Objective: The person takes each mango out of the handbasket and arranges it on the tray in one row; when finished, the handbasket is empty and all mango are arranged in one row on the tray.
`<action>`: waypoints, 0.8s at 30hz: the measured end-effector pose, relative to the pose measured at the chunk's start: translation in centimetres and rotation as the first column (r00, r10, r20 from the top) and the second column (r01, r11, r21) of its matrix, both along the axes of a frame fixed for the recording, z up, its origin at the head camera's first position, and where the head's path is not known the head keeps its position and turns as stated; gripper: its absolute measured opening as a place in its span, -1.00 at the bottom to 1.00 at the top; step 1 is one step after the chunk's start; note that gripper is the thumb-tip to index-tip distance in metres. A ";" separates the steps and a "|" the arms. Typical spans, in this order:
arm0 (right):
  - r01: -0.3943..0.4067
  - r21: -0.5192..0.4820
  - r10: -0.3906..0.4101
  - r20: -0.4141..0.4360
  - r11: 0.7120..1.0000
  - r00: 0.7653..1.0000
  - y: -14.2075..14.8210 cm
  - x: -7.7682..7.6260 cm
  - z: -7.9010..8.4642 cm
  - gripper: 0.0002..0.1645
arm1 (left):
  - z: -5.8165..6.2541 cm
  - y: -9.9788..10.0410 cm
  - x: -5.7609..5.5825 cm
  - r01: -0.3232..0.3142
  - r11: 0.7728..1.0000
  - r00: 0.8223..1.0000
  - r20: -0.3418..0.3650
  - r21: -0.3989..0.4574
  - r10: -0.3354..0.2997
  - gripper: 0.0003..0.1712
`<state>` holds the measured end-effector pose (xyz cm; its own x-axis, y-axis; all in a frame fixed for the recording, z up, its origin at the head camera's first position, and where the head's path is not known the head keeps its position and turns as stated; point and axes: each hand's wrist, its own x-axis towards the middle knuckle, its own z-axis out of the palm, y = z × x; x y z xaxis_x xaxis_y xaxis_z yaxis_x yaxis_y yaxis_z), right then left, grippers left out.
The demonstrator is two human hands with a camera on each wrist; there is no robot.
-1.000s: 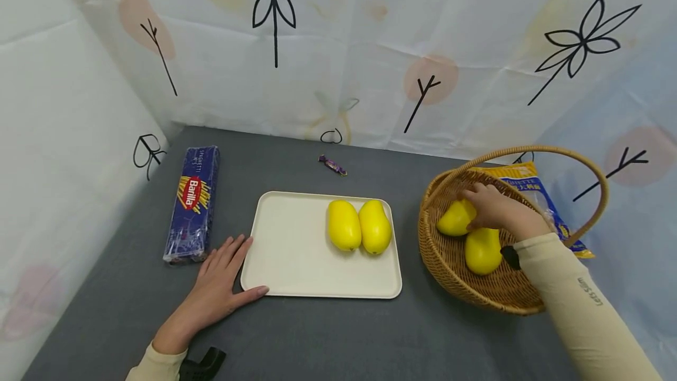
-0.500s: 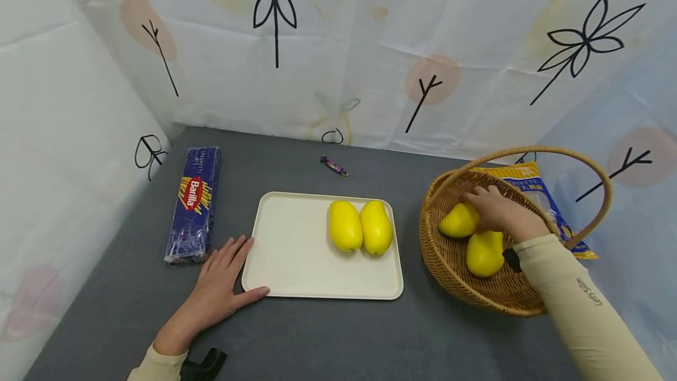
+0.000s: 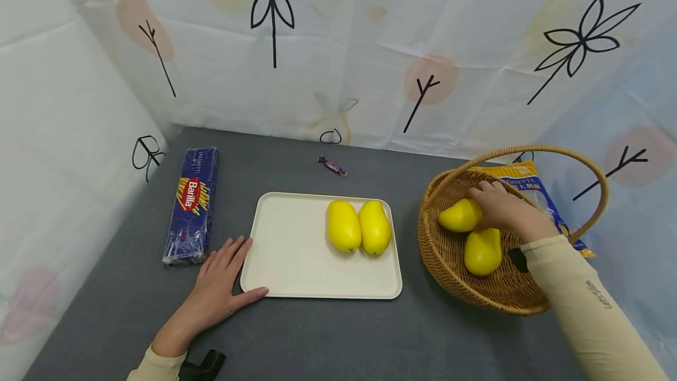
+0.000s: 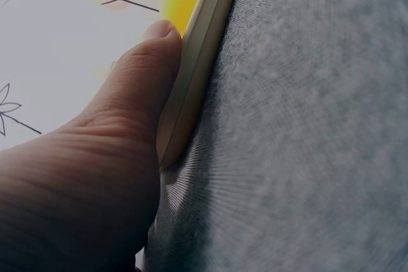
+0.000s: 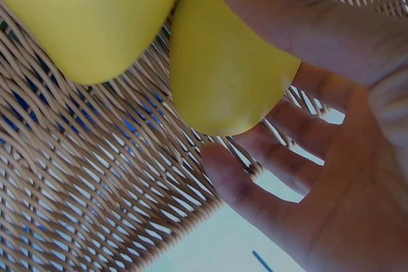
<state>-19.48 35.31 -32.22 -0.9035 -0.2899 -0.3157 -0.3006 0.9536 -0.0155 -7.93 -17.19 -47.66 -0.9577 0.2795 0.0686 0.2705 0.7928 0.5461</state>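
My left hand lies flat and spread at the left end of a cream tray, its thumb on the near rim. In the left wrist view that thumb touches the rim. Two yellow mangoes lie side by side at the tray's right. Inside a wicker basket, my right hand grips a yellow mango. The right wrist view shows the thumb over this mango and fingers curled round its far side. Another mango sits just below it in the basket.
A blue spaghetti pack lies left of the tray. Behind the tray is a small purple wrapped candy. A blue and yellow bag lies partly hidden behind the basket, whose tall handle arches over its right side.
In the basket, my right hand and the mango it grips have shifted slightly to the right, and the mango has turned a little. The left hand and tray stay put.
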 end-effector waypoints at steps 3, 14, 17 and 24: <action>0.011 0.008 -0.011 -0.007 1.000 1.000 0.0 0.2 0.4 -0.16 | 0.1 0.0 0.0 0.001 1.000 1.000 0.004 0.001 -0.001 0.12; -0.001 -0.035 -0.001 -0.048 0.999 0.999 -0.7 1.4 2.0 -0.16 | 0.1 0.0 0.1 0.001 1.000 1.000 0.011 -0.002 -0.001 0.13; 0.004 -0.051 -0.007 -0.073 0.999 0.997 -0.9 2.3 2.5 -0.17 | 0.1 0.0 0.1 0.001 1.000 1.000 0.004 -0.005 -0.001 0.13; 0.022 -0.103 -0.032 -0.105 0.994 0.994 -1.4 4.6 3.0 -0.15 | 0.1 0.0 0.0 0.004 1.000 1.000 -0.002 -0.005 -0.004 0.13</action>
<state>-14.90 33.88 -29.18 -0.9383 -0.2906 -0.1875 -0.2799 0.9565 -0.0821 -7.89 -17.18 -47.56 -0.9565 0.2834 0.0691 0.2745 0.7947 0.5414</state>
